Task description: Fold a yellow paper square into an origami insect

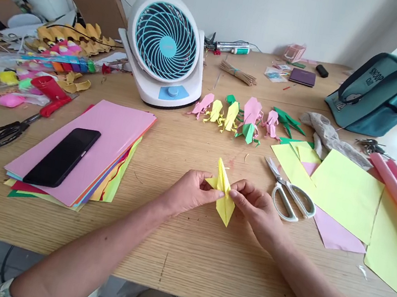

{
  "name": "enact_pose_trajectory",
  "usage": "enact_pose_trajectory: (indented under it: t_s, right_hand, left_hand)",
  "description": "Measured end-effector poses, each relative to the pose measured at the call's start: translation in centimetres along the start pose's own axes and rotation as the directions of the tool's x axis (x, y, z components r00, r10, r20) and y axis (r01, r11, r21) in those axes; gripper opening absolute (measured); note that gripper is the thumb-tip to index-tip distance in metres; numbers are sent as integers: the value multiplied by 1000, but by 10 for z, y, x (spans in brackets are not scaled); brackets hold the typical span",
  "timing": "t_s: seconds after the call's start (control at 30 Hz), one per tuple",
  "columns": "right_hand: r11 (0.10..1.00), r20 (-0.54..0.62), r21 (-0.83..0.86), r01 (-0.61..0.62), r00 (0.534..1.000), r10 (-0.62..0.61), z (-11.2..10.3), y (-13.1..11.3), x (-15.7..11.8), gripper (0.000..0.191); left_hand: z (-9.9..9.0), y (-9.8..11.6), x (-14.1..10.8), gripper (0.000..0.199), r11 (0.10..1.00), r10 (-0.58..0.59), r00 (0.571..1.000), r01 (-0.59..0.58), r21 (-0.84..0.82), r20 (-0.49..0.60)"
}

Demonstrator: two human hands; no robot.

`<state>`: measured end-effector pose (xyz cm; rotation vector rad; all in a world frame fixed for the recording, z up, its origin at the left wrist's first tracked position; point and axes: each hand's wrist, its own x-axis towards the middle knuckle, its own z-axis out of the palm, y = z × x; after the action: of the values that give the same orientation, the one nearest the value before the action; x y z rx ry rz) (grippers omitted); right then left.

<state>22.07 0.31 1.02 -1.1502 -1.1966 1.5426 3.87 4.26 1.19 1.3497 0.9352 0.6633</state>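
A folded yellow paper piece (225, 207) is held between my two hands above the wooden table, one pointed end toward me and a narrow one away. My left hand (196, 191) pinches its left side, thumb across the middle. On the other side, my right hand (254, 204) grips the paper's right edge between thumb and fingers. Silver scissors with white handles (291, 199) lie just right of my right hand. Beyond both hands stands a row of folded paper figures in pink (252, 111), yellow (231, 116) and green (288, 121).
A black phone (62, 156) rests on stacked coloured paper (122, 122) at the left, near black-handled scissors (5, 132). A white fan (165, 45) stands behind. Yellow sheets (347, 195), a grey cloth (326, 132) and a teal bag (376, 98) are at the right.
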Motion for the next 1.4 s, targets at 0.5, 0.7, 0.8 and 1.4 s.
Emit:
enact_pose_trajectory:
  t_s: [0.5, 0.7, 0.8, 1.4]
  right_hand:
    - [999, 28, -36, -18, 999, 19, 0, 0, -2, 37]
    - [997, 8, 28, -73, 997, 72, -1, 3, -1, 38]
    - [998, -17, 0, -66, 998, 66, 0, 6, -1, 38]
    - [962, 211, -273, 19, 977, 40, -4, 3, -3, 41]
  left_hand:
    - [5, 3, -4, 25, 998, 57, 998, -56, 37, -27]
    - [6, 0, -3, 27, 999, 34, 999, -34, -27, -8]
    - [5, 1, -3, 26, 999, 37, 999, -37, 16, -17]
    - [12, 4, -6, 22, 993, 113, 993, -113, 22, -17]
